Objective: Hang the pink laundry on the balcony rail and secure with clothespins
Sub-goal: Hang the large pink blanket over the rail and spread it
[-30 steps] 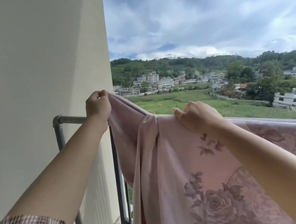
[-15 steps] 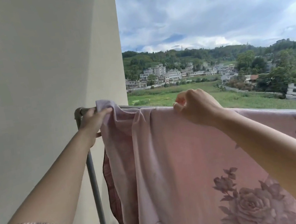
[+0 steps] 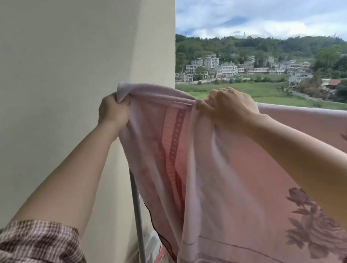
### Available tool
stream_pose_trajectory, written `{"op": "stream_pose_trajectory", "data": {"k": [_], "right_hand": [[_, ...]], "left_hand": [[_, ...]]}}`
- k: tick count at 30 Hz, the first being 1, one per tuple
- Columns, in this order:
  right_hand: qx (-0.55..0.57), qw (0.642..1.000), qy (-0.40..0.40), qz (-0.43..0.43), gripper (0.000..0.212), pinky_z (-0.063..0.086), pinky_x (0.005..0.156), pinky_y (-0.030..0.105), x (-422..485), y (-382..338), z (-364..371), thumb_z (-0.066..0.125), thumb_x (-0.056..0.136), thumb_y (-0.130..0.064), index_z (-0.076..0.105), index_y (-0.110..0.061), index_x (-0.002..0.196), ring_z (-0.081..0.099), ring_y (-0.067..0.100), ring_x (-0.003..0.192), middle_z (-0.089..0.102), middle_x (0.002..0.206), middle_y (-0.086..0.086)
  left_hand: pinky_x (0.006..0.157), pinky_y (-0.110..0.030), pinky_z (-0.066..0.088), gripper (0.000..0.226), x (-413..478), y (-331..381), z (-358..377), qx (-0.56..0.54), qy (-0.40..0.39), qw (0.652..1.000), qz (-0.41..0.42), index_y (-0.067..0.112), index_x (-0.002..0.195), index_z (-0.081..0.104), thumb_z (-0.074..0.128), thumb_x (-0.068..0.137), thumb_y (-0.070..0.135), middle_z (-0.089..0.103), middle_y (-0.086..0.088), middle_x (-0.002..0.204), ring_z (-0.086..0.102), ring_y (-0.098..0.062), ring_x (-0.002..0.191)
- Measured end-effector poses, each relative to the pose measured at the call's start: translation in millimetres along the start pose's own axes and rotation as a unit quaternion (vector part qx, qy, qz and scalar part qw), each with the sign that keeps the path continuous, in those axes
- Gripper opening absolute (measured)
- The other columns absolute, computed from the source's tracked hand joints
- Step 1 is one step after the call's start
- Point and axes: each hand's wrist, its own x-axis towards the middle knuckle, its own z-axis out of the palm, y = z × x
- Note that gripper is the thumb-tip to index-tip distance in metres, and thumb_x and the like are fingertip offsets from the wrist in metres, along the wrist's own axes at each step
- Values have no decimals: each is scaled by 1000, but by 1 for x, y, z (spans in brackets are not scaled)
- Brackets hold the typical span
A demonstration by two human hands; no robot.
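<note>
Step in hand: spreading the sheet (image 3: 234,190) along the rail; no pins are on it yet. The left hand (image 3: 114,113) grips the sheet's corner, fingers curled tight round a bunch of cloth, close by the wall (image 3: 46,83). The right hand (image 3: 230,106), at three o'clock of the left, pinches the top edge, fingers curled on a fold. From there the sheet lies draped toward four o'clock. The rail's top bar is hidden under it, and only the post (image 3: 137,216) shows, at six o'clock of the left hand. Next, I judge: draw the corner taut toward nine o'clock, lay it over the bar, then fetch pins, none of which are in view.
</note>
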Motion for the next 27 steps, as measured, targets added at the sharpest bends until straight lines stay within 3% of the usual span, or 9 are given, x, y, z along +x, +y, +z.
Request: {"op": "stream_pose_trajectory", "data": {"k": [4,8,12,15,17,18,21,23,27], "right_hand": [[-16,1000,6,8,51,39,66,36,-2,4,-1,34,93,-58,59,-15,90,62,34,89,67,97,15],[-17,999,35,-2,38,37,63,33,-8,12,2,44,93,-50,57,-16,83,62,33,84,66,92,11],[15,996,88,-7,32,41,79,36,-9,5,6,54,91,-39,68,-12,100,56,28,104,63,106,6],[-16,993,117,-15,31,31,97,44,-17,-3,13,54,90,-34,63,-12,110,46,25,118,57,120,5],[-40,991,128,-25,36,24,100,48,-28,-7,20,56,86,-34,59,-14,116,38,24,122,52,127,4],[-44,990,129,-35,41,22,101,49,-34,-9,23,57,83,-35,56,-15,119,34,23,124,49,130,4],[-57,988,75,-125,64,17,103,51,-54,-14,38,61,70,-20,49,-24,132,21,24,134,40,145,5],[-89,970,18,-224,77,13,103,53,-69,-20,56,62,58,-7,52,-27,132,15,26,140,35,151,6],[-280,894,-103,-335,35,11,107,60,-100,-28,98,74,63,-20,73,-20,98,31,26,141,48,144,6]], "left_hand": [[64,-29,34,27,32,8,-7,49,118,992,14,11,76,57,47,93,29,54,-10,79,50,-25,75],[62,-30,37,35,21,-37,2,54,57,994,-80,15,64,56,58,83,45,55,-7,72,54,-25,72],[87,-33,51,73,-20,-78,19,-120,-137,973,-145,16,111,63,58,69,75,67,-3,109,65,-19,95],[105,-33,37,96,-62,-101,40,-175,-276,936,-133,27,144,21,60,69,73,42,12,137,50,-11,119],[108,-35,36,116,-82,-114,63,-116,-307,932,-151,36,147,-5,71,65,65,33,17,136,44,-10,122],[105,-35,39,117,-89,-121,74,-53,-301,940,-152,31,149,-3,74,65,58,35,15,133,45,-11,119],[90,-33,48,74,-97,-139,97,74,-275,944,-166,8,130,49,68,74,52,62,-4,121,60,-24,105],[87,-36,50,58,-109,-150,100,83,-276,936,-203,6,114,60,62,75,50,67,-9,109,62,-30,99],[66,-30,47,24,-128,-165,83,8,-248,942,-227,6,105,60,42,95,18,65,-12,95,59,-27,80]]}}
